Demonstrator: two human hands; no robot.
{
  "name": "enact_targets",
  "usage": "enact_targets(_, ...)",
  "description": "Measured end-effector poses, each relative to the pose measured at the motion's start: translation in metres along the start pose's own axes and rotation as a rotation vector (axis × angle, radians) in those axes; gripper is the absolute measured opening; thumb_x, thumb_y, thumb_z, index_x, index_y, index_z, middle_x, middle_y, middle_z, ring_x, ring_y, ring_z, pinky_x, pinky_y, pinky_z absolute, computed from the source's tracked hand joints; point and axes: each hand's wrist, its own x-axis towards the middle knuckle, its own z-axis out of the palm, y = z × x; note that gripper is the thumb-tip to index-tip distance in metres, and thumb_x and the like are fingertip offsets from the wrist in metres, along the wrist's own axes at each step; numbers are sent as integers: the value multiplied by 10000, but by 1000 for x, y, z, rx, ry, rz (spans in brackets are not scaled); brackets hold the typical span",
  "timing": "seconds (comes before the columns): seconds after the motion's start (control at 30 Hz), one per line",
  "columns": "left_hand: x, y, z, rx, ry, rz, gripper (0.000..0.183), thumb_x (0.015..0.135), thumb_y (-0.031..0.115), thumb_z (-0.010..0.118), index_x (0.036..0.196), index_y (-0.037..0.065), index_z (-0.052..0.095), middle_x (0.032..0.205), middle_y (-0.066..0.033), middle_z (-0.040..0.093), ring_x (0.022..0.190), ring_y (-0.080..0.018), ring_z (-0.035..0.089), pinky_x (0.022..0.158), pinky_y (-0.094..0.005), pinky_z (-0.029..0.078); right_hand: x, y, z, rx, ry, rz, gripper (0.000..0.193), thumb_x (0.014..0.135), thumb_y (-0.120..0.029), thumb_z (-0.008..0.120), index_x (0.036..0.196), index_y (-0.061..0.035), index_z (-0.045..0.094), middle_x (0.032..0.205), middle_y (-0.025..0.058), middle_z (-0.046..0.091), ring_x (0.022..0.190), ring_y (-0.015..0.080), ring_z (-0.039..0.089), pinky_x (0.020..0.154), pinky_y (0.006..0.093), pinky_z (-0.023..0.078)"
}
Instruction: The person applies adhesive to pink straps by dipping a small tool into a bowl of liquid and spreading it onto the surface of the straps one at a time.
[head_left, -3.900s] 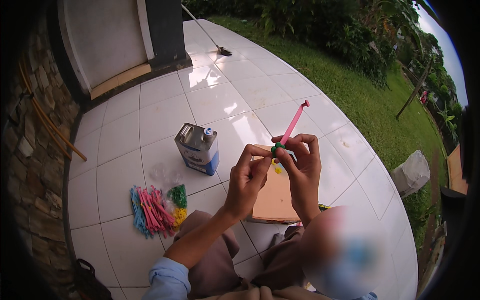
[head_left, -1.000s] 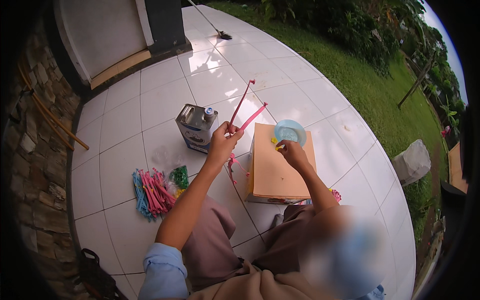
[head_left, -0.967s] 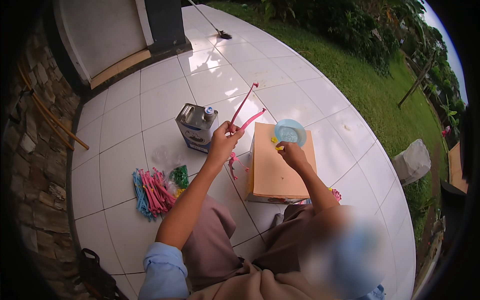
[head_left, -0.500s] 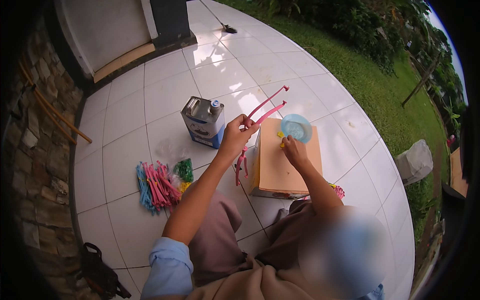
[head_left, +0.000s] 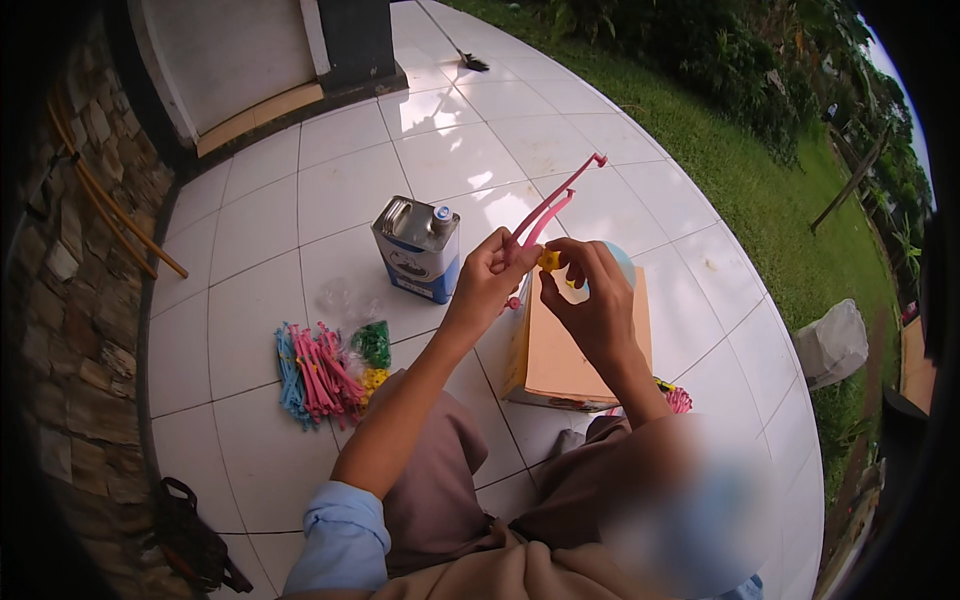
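Observation:
My left hand (head_left: 485,285) is closed around pink plastic strips (head_left: 548,212) with small knobs at their ends; two long ends point up and away. The fingertips of my right hand (head_left: 603,310) pinch a small yellow plastic piece (head_left: 549,260) right beside the strips. Whether the piece touches them, I cannot tell. Under my right hand stands a cardboard box (head_left: 575,355). A light blue bowl (head_left: 624,262) on it is partly hidden behind that hand. Another bit of yellow shows between my right fingers and the box.
Left of my knees lie bundled pink strips (head_left: 327,380), blue strips (head_left: 291,380), a bag of green pieces (head_left: 372,344) and yellow pieces (head_left: 374,381). A metal can (head_left: 415,258) stands beyond them. Another pink bundle (head_left: 679,399) sits right of the box. A broom head (head_left: 474,63) lies far off.
My right hand has come up from beside the bowl to my left hand, carrying the yellow piece. The pink strips have shifted slightly right, their long ends closer together.

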Motion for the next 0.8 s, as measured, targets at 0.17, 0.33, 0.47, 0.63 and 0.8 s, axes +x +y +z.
enact_targets(0.17,-4,12,4,-185,-1,-51,278,819,195,628,732,132,372,589,64,422,494,-6,316,440,-176,262,0,2,-4,-3,0,21,350,652,17,661,976,-61,555,826,73,534,690,192,540,609,292,462)
enact_targets(0.33,-5,16,3,-160,1,-45,397,782,143,661,702,170,273,607,73,388,492,-15,277,449,-185,237,-1,5,-2,6,-2,-8,350,652,28,655,977,-62,562,840,74,537,738,201,554,631,297,467)
enact_targets(0.47,-4,15,2,-166,12,-59,413,771,130,666,693,182,264,576,75,363,476,-24,261,441,-191,224,0,4,-3,-20,25,-53,330,651,-7,685,956,-68,575,841,64,536,745,201,553,603,303,467)
enact_targets(0.63,-4,16,-3,-277,4,-162,418,769,123,662,684,189,259,550,78,334,464,-34,256,438,-196,230,2,8,-8,-153,56,-177,270,653,-41,708,897,-89,604,834,46,526,698,177,526,534,288,439)
enact_targets(0.8,-6,19,-2,-162,-46,-187,372,805,150,619,688,178,266,567,46,419,454,-31,251,433,-189,251,3,9,-9,-205,72,-251,176,671,-25,690,819,-82,615,798,37,533,671,169,514,521,281,424)
